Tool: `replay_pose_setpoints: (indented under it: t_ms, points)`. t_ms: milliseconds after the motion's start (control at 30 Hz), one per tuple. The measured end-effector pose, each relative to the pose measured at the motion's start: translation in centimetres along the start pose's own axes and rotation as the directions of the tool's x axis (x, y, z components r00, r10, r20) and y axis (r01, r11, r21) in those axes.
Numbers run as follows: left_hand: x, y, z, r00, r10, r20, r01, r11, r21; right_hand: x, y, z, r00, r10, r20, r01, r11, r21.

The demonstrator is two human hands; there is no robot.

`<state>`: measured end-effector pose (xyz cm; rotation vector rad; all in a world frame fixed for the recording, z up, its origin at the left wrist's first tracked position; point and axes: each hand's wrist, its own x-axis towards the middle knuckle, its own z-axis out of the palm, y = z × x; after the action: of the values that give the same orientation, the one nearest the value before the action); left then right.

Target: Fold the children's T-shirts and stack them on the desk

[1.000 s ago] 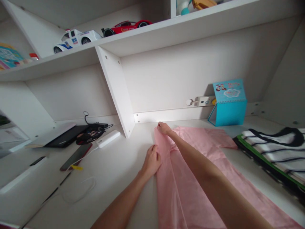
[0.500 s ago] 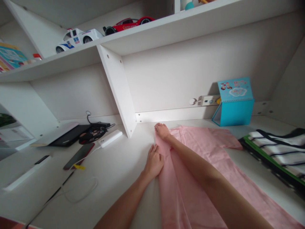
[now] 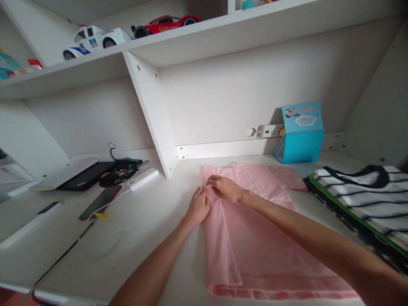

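Note:
A pink short-sleeved shirt (image 3: 264,238) lies spread on the white desk, its left side folded inward in a long strip. My left hand (image 3: 198,207) rests along the folded left edge near the top, its fingers stretched out against the cloth. Just right of it, my right hand (image 3: 227,189) has its fingers bent down and closed on the fabric of the folded part; the fingertips are partly hidden. One sleeve reaches out to the right, and the hem lies toward me.
To the right sits a stack of folded clothes with a striped shirt (image 3: 360,187) on top. A blue desk calendar (image 3: 302,146) stands behind. Left are a phone (image 3: 100,203), a white power bank (image 3: 143,179), cables and a black laptop-like item (image 3: 86,176). Toy cars (image 3: 165,24) occupy the shelf above.
My right hand has drawn back from the shirt's top left corner toward me and slightly right. My left hand has shifted a little up the edge. The view has moved, showing the hem.

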<state>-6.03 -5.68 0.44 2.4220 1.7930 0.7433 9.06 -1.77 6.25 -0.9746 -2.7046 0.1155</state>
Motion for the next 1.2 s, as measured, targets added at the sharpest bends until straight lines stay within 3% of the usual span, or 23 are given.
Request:
replay_pose_setpoints:
  t_ms: [67,167,300,433,567,700,900,1067,1200]
  points:
    - [0.1,-0.2,-0.2,1.0,0.018,-0.009,-0.018,1.0,0.001,-4.7,-2.1,-1.5,0.987,-0.16,-0.003,0.16,0.987,-0.002]
    - [0.3,-0.4,-0.7,1.0,0.017,0.011,-0.017,0.999,0.031,-10.7,-5.3,-2.4,0.929,-0.368,0.045,0.369,0.929,-0.005]
    - [0.5,-0.4,-1.2,0.999,-0.023,0.023,0.022,0.998,0.063,-14.4,-7.8,-0.7,0.872,-0.488,0.03,0.489,0.868,-0.088]
    - [0.6,-0.2,-1.3,0.999,-0.017,0.033,0.013,0.994,0.105,-14.6,-7.8,1.0,0.85,-0.523,-0.056,0.51,0.846,-0.158]
    - [1.3,0.1,-1.6,0.996,-0.057,0.072,0.043,0.983,0.179,-14.4,-7.4,0.0,0.858,-0.512,-0.028,0.507,0.856,-0.102]
    - [4.0,0.0,-1.6,0.99,-0.124,0.067,0.102,0.959,0.263,-14.5,-7.6,-0.8,0.849,-0.528,0.004,0.528,0.848,-0.054]
    - [8.3,-0.8,0.6,0.992,-0.101,0.081,0.084,0.978,0.193,-14.1,-7.8,0.3,0.852,-0.523,-0.038,0.513,0.846,-0.142]
    - [9.2,-2.0,2.6,0.974,-0.187,0.126,0.164,0.971,0.176,-14.6,-7.6,-1.4,0.9,-0.435,0.03,0.433,0.9,0.056]
    - [9.4,-2.7,3.1,0.957,-0.239,0.167,0.204,0.958,0.2,-14.8,-6.9,-2.3,0.889,-0.449,0.096,0.414,0.875,0.252]
